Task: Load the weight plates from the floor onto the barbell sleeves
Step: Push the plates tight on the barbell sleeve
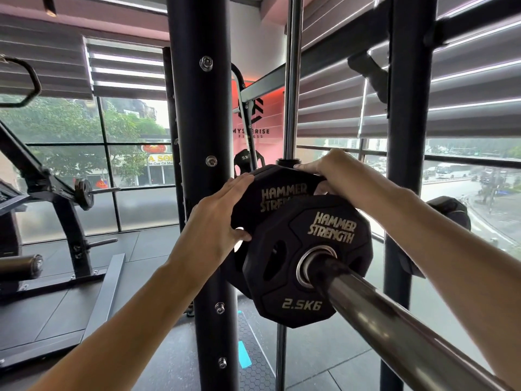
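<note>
**Two plates up on the sleeve, both hands on the back one**

Sitting on the barbell sleeve [394, 314] right now: a small black 2.5KG plate [307, 261], Hammer Strength lettering facing the camera, chrome collar ring around the bar in its centre hole. Right behind it, touching or very nearly so, a bigger black plate [270, 193] with the same branding, half hidden by the small one. Can't tell how far down the sleeve the big one sits, since the front plate covers its hub.

Left hand [222, 210] flat against the left edge of the bigger plate, fingers straight and together along the upper rim, thumb down near a grip slot. Relaxed and pressing, not wrapped around anything. Right hand [327, 173] draped over the top edge of that same plate, fingers curled over the rim and hooked onto it.

Just behind all that, a thick black rack upright [203, 165] with bolts down its face, plus a slim chrome guide rod [293, 80] running vertical past the top of the plates. Another dark upright [408, 136] off to the right. Rubber gym floor [158, 249] underneath, with a textured mat patch and a teal mark by the rack base. Over on the left, another black machine [70, 215] with a small plate on its peg. Big windows [70, 136] with striped blinds, wet street and trees outside.
</note>
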